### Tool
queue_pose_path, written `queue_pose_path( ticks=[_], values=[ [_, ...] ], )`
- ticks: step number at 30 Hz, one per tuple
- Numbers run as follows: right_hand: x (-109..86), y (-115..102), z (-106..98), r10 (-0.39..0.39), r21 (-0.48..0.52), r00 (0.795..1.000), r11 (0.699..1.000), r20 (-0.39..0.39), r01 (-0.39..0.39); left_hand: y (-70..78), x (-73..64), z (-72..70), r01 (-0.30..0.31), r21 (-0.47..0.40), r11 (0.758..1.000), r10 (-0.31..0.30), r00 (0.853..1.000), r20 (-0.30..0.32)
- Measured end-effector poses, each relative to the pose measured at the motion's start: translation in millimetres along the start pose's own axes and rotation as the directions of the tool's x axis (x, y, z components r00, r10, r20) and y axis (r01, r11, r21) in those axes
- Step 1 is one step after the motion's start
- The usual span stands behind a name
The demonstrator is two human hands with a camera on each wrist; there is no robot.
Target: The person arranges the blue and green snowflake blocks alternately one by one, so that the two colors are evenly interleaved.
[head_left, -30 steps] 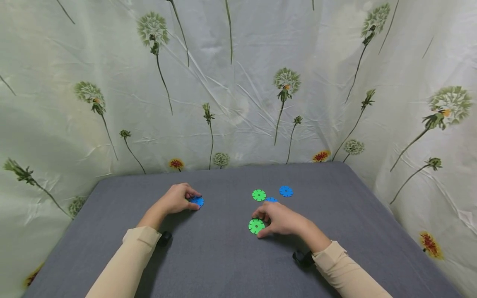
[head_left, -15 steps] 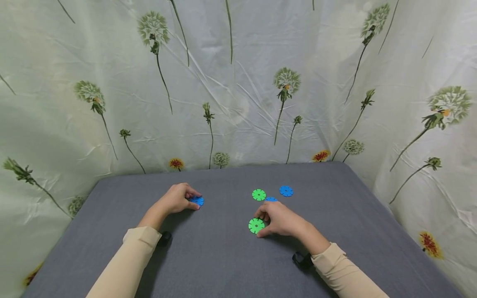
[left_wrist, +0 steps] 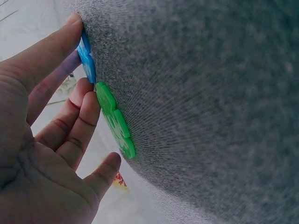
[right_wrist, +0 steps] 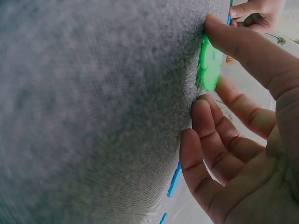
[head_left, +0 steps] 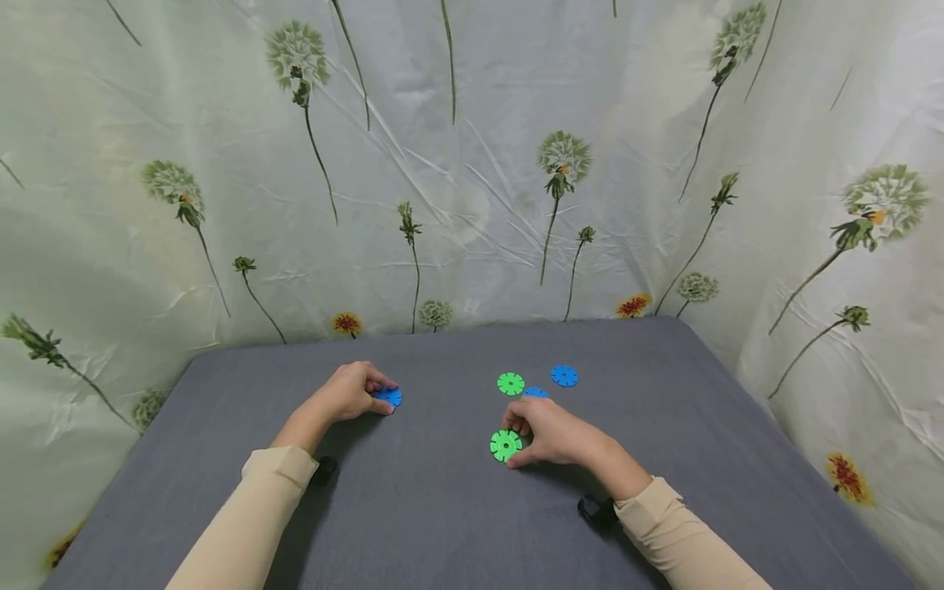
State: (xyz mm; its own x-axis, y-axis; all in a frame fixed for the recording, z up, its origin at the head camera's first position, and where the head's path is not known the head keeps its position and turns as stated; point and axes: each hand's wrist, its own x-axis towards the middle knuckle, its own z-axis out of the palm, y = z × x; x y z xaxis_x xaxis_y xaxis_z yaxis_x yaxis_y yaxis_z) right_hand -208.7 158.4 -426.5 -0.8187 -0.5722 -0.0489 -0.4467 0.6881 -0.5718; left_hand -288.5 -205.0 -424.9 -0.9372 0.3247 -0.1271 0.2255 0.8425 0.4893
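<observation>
My left hand (head_left: 348, 395) pinches a blue notched plastic disc (head_left: 390, 397) by its edges, thumb on the near side. In the left wrist view this blue disc (left_wrist: 87, 58) stands between thumb and index finger, and a green disc (left_wrist: 113, 119) lies on the cloth beside the other fingertips; the hand hides that green disc in the head view. Closer to me, my right hand (head_left: 560, 433) holds a green notched disc (head_left: 506, 446) flat at the tabletop between thumb and fingers. The right wrist view shows this green disc (right_wrist: 210, 65) below the thumb tip.
Behind the right hand lie another green disc (head_left: 510, 383), a partly covered blue disc (head_left: 536, 393) and a further blue disc (head_left: 565, 376). A grey cloth covers the table (head_left: 435, 508). A flower-patterned curtain (head_left: 487, 164) hangs along its back and sides.
The head view has shifted very slightly. Both hands stay nearly in place at their discs; the right fingertips have edged a little to the right along the green disc.
</observation>
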Motion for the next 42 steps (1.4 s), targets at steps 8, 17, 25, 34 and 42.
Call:
queue_pose_path(
  ticks=[8,17,25,34,42],
  values=[
    [-1.3,1.5,1.7,-0.05,0.122,0.996,0.992,0.077,0.04,-0.7,-0.5,1.1,-0.005,0.008,1.0,0.005,1.0,0.005],
    [0.5,6.1,3.0,-0.057,0.144,0.995,0.989,0.076,0.046,-2.2,-0.8,1.2,-0.013,-0.006,1.0,0.013,1.0,-0.003],
    [2.6,6.3,2.6,-0.031,0.121,0.997,0.992,0.069,0.022,-2.3,-1.0,1.9,-0.002,-0.014,1.0,0.001,1.0,-0.004],
    [5.3,4.7,0.4,-0.045,0.063,0.997,0.997,0.07,0.04,-2.6,-1.0,2.0,-0.002,-0.014,1.0,0.002,1.0,-0.008],
    [6.6,3.4,-3.0,-0.043,-0.027,0.999,0.999,0.03,0.043,-2.1,-1.2,1.0,0.009,-0.022,1.0,-0.009,1.0,-0.003]
  ],
)
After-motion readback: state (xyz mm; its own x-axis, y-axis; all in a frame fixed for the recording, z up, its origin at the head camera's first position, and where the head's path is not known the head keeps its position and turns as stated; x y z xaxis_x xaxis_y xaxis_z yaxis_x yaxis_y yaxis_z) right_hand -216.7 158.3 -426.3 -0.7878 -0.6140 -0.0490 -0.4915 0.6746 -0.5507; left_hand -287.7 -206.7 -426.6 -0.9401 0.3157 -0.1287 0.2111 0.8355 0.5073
